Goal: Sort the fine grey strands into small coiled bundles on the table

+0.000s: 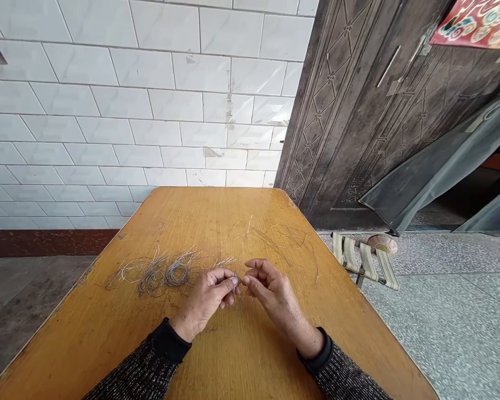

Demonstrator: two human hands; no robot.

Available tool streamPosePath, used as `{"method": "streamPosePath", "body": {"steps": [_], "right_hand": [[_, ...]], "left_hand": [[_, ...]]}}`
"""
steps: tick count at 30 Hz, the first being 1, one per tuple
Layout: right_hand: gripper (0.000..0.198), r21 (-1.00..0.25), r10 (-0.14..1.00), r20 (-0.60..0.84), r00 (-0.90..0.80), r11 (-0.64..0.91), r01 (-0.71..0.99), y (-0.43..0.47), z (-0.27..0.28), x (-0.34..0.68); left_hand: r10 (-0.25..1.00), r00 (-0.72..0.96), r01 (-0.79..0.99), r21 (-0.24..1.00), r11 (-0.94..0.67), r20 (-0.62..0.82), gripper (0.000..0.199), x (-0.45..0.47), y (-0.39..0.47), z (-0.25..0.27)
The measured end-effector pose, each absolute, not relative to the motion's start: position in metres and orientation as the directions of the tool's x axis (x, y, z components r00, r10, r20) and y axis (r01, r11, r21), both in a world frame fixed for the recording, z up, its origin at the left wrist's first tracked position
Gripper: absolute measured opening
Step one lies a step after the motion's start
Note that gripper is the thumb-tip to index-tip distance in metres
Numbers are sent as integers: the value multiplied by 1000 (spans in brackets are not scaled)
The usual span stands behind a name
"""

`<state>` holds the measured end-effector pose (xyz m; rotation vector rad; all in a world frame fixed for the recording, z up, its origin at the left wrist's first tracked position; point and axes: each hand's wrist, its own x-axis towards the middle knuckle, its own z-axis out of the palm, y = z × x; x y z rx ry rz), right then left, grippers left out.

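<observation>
Beside the left hand (208, 294) lie coils (174, 275), probably wire.

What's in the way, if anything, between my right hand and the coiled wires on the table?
Your left hand is: it sits between your right hand and the coiled wires on the table. Some loose wire ends also show just beyond it.

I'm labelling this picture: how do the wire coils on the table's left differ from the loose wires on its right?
The wire coils are bunched into loops; the loose wires spread out thinly. The wire coils look mostly silvery grey, the loose wires mostly brownish. Both lie on the table.
</observation>
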<state>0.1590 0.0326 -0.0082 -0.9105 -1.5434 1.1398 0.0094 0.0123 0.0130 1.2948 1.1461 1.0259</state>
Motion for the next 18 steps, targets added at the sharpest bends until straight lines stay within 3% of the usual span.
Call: {"method": "streamPosePath", "body": {"steps": [4,14,18], "right_hand": [[25,-988,942,144,-304,121,-92,33,-6,157],[20,-982,930,184,-318,186,-23,30,-10,154],[22,-984,933,177,-314,165,-62,31,-11,153]], "left_hand": [[989,145,36,999,19,-24,23,9,12,14],[995,99,177,984,-17,-1,21,12,12,14],[995,102,115,993,-5,-7,24,10,13,13]]}}
